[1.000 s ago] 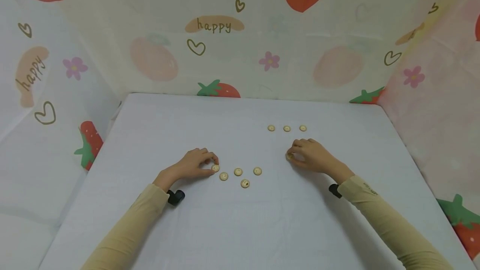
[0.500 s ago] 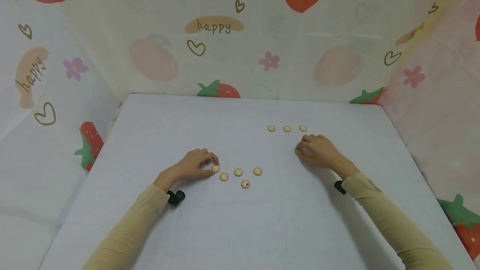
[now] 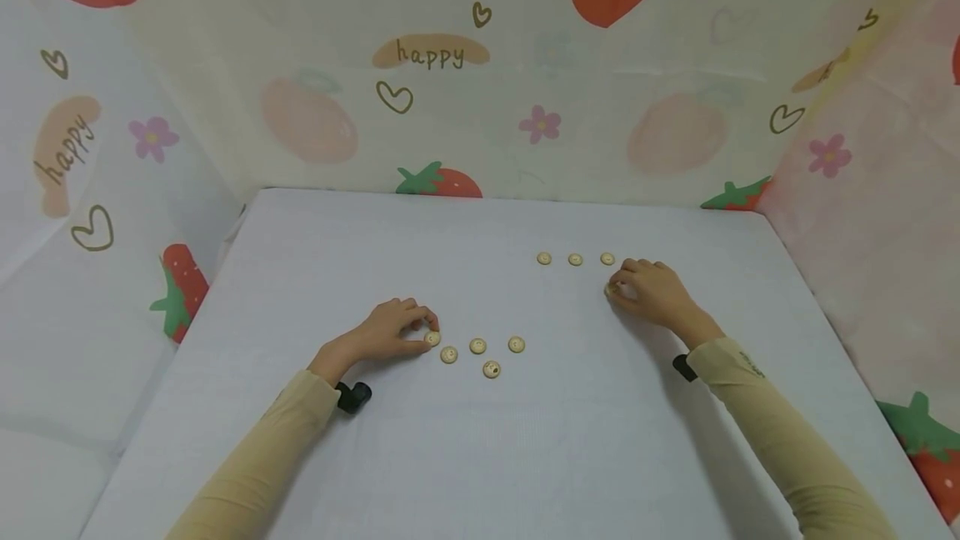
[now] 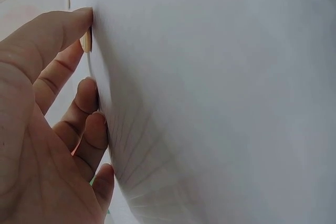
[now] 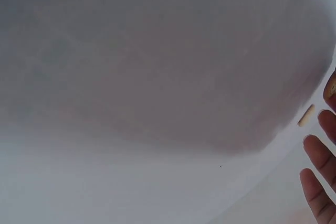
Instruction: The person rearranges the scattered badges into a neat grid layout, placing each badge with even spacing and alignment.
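My left hand (image 3: 382,330) rests at the table left of centre, thumb and forefinger pinching a round wooden button (image 3: 432,338) by its edges. In the left wrist view that button (image 4: 86,42) shows edge-on at the white surface beside the thumb. Farther right and farther back, my right hand (image 3: 654,292) holds another wooden button (image 3: 611,290) between thumb and forefinger, partly hidden by the fingers. The right wrist view catches a sliver of this held button (image 5: 332,92) at its right edge. Just beyond the right fingertips lies the rightmost button (image 3: 607,258) of a row.
Three buttons form that row at the back, with a middle button (image 3: 575,259) and a left one (image 3: 543,258). Several loose buttons lie right of my left hand, among them one with a dark spot (image 3: 491,369). Printed cloth walls (image 3: 480,132) enclose the white table (image 3: 480,457).
My right hand has moved right and farther back with its button, nearing the right end of the row. The left hand and the loose buttons have stayed in place.
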A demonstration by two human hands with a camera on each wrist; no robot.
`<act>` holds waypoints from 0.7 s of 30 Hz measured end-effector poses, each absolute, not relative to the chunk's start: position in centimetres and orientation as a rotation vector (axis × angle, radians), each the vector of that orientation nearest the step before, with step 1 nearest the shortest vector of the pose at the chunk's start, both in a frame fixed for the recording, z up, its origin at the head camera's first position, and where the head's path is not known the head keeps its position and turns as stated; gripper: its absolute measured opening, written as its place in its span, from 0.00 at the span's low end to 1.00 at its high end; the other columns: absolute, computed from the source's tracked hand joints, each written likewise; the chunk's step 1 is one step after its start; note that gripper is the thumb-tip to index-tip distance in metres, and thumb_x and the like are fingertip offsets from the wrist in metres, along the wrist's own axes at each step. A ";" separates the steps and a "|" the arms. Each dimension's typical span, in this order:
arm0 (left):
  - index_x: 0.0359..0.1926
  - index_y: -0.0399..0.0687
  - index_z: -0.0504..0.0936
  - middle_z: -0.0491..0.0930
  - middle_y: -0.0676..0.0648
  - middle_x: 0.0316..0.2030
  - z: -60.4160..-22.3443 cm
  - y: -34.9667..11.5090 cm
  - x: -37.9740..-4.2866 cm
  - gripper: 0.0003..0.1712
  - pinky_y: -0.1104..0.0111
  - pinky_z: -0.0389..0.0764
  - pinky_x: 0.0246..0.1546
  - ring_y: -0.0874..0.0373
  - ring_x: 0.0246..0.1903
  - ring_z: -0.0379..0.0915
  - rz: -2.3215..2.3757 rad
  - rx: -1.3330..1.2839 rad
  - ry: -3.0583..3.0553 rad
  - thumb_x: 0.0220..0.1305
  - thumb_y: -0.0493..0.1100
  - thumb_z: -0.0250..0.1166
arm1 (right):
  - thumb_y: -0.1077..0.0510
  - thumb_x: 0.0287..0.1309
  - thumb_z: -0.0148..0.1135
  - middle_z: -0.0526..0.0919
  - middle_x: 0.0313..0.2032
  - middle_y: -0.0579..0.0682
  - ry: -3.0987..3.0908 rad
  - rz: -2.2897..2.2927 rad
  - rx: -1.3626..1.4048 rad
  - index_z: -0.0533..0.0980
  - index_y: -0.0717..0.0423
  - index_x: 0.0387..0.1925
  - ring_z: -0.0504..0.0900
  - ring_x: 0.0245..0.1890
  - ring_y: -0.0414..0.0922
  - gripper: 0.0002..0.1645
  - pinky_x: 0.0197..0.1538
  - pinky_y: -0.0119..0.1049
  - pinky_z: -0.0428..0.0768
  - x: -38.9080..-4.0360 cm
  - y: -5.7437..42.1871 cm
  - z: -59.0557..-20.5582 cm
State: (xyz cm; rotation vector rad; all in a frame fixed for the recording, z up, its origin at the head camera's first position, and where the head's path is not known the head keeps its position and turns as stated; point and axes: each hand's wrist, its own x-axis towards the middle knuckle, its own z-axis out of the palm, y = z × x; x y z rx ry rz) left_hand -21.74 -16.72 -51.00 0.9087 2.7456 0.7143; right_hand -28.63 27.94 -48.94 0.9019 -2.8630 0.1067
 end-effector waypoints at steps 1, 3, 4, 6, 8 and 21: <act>0.45 0.55 0.78 0.73 0.52 0.35 -50.9 -16.7 -21.7 0.14 0.62 0.65 0.41 0.58 0.36 0.66 0.719 0.909 2.745 0.57 0.49 0.65 | 0.51 0.55 0.63 0.80 0.35 0.49 -2.861 0.112 0.889 0.82 0.54 0.36 0.78 0.36 0.50 0.12 0.37 0.45 0.74 -28.7 28.0 -49.0; 0.45 0.55 0.78 0.73 0.52 0.34 -50.7 -16.7 -21.6 0.14 0.62 0.65 0.41 0.58 0.36 0.66 0.727 0.901 2.741 0.57 0.49 0.65 | 0.51 0.55 0.62 0.80 0.35 0.50 -2.852 0.113 0.864 0.82 0.54 0.36 0.78 0.35 0.50 0.12 0.37 0.46 0.74 -29.0 28.2 -49.2; 0.45 0.54 0.78 0.73 0.52 0.34 -50.7 -16.7 -21.6 0.14 0.62 0.65 0.41 0.58 0.36 0.66 0.728 0.901 2.741 0.57 0.48 0.65 | 0.51 0.55 0.62 0.80 0.35 0.50 -2.850 0.115 0.854 0.82 0.54 0.35 0.79 0.35 0.50 0.12 0.37 0.46 0.74 -29.1 28.2 -49.3; 0.45 0.54 0.78 0.73 0.52 0.34 -50.6 -16.6 -21.5 0.14 0.63 0.65 0.41 0.58 0.36 0.66 0.731 0.900 2.740 0.57 0.48 0.65 | 0.52 0.55 0.62 0.81 0.35 0.50 -2.851 0.110 0.834 0.82 0.54 0.35 0.79 0.35 0.51 0.11 0.36 0.46 0.74 -29.2 28.3 -49.3; 0.45 0.54 0.78 0.73 0.52 0.34 -50.6 -16.6 -21.5 0.14 0.63 0.65 0.41 0.58 0.36 0.66 0.732 0.898 2.737 0.57 0.48 0.65 | 0.52 0.55 0.62 0.81 0.35 0.50 -2.856 0.105 0.819 0.82 0.54 0.35 0.79 0.35 0.51 0.11 0.36 0.45 0.74 -29.3 28.3 -49.3; 0.45 0.54 0.78 0.73 0.52 0.33 -50.6 -16.6 -21.5 0.14 0.63 0.64 0.41 0.58 0.36 0.65 0.728 0.885 2.742 0.57 0.48 0.65 | 0.53 0.55 0.62 0.80 0.37 0.52 -2.911 0.114 0.760 0.81 0.55 0.37 0.78 0.34 0.51 0.12 0.36 0.46 0.74 -30.1 28.2 -49.1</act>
